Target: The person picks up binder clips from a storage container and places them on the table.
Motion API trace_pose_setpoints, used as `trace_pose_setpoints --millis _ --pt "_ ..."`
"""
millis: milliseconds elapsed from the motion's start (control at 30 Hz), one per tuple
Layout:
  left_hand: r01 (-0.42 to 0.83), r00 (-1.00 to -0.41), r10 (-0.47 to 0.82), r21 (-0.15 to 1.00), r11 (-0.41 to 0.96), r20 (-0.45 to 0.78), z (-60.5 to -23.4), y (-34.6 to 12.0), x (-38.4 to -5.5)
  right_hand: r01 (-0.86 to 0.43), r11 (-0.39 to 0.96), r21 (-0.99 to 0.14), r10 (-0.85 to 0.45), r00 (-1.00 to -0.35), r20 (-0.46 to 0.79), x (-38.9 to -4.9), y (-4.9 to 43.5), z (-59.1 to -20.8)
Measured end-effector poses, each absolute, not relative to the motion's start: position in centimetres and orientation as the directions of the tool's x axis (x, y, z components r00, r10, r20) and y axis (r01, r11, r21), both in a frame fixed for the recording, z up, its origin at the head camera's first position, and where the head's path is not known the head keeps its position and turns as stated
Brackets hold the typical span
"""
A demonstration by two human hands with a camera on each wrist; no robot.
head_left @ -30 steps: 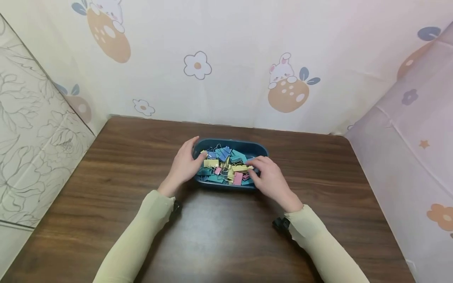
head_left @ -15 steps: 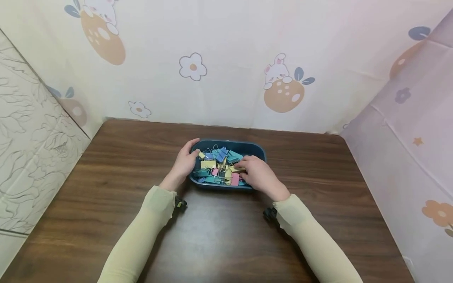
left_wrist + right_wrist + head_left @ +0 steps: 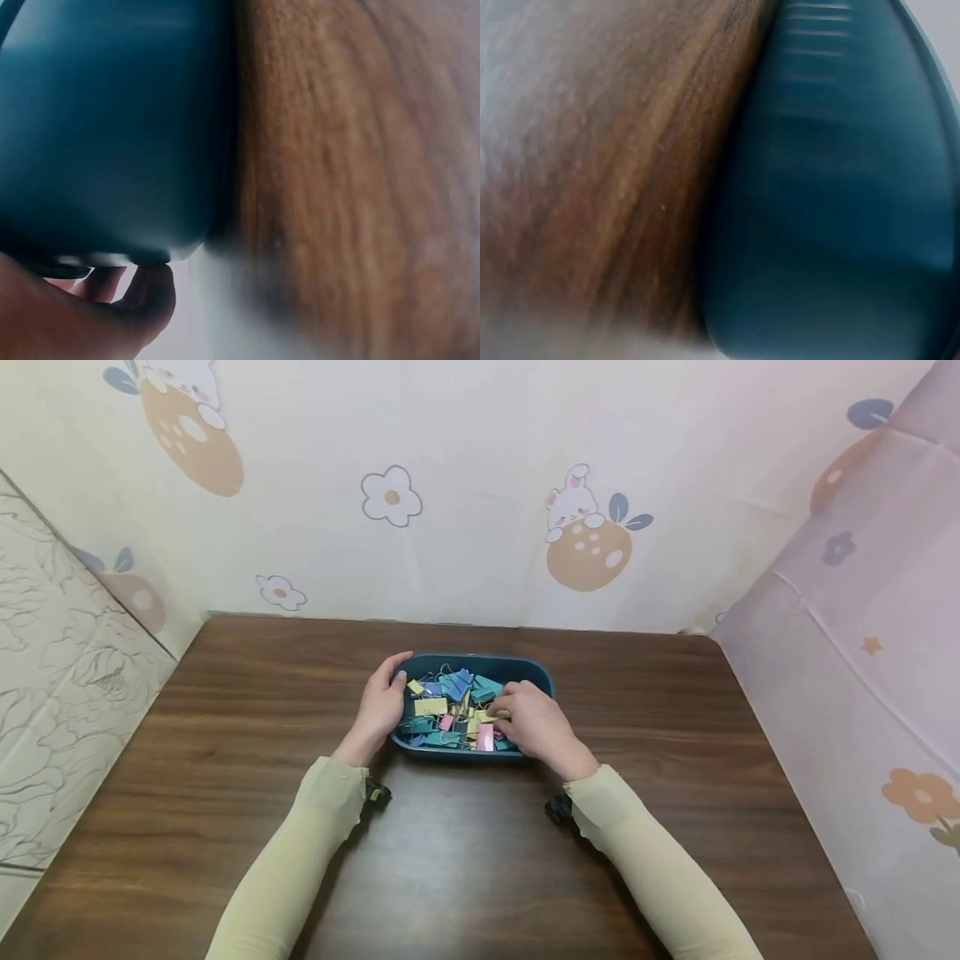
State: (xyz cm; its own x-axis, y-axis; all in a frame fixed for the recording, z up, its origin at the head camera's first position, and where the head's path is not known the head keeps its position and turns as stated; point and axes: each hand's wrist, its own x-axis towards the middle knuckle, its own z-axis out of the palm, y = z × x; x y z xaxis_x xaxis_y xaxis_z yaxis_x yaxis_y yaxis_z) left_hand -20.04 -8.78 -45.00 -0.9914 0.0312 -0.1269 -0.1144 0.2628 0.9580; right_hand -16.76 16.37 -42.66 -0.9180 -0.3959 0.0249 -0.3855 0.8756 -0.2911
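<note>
A box (image 3: 459, 756) of clips (image 3: 456, 685) on the table (image 3: 465, 860).
Left hand (image 3: 378, 706) curls round the box's left end; right hand (image 3: 536, 722), nearly closed, pinches a yellow clip (image 3: 490, 717) inside.

Pale glare brightens the tabletop (image 3: 442, 852), while both wrist views look blurred.

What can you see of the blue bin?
The bin is dark blue, open, oblong and rounded, its walls plastic-looking; the right wrist view shows short parallel lines outside. It sits upright on the brown table, holding jumbled binder clips in blue, teal, yellow and pink. The left hand grips its left end; the right hand reaches inside.
</note>
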Motion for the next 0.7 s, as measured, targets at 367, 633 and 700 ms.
trace_pose_setpoints --millis 367,633,700 --pt "-0.118 -0.992 0.017 0.956 0.269 -0.127 -44.8 -9.0 -19.8 -0.352 0.854 -0.382 -0.362 -0.931 0.048 -16.8 16.3 -42.9" --pt "-0.137 -0.989 0.015 0.959 0.25 -0.145 -44.9 -8.7 -20.0 -0.323 0.703 -0.633 -0.395 -0.918 0.03 -16.9 17.8 -41.6" --pt "-0.139 -0.989 0.014 0.959 0.246 -0.147 -44.9 -8.6 -20.0 -0.281 0.649 -0.707 -0.386 -0.922 0.012 -16.7 18.5 -41.0"
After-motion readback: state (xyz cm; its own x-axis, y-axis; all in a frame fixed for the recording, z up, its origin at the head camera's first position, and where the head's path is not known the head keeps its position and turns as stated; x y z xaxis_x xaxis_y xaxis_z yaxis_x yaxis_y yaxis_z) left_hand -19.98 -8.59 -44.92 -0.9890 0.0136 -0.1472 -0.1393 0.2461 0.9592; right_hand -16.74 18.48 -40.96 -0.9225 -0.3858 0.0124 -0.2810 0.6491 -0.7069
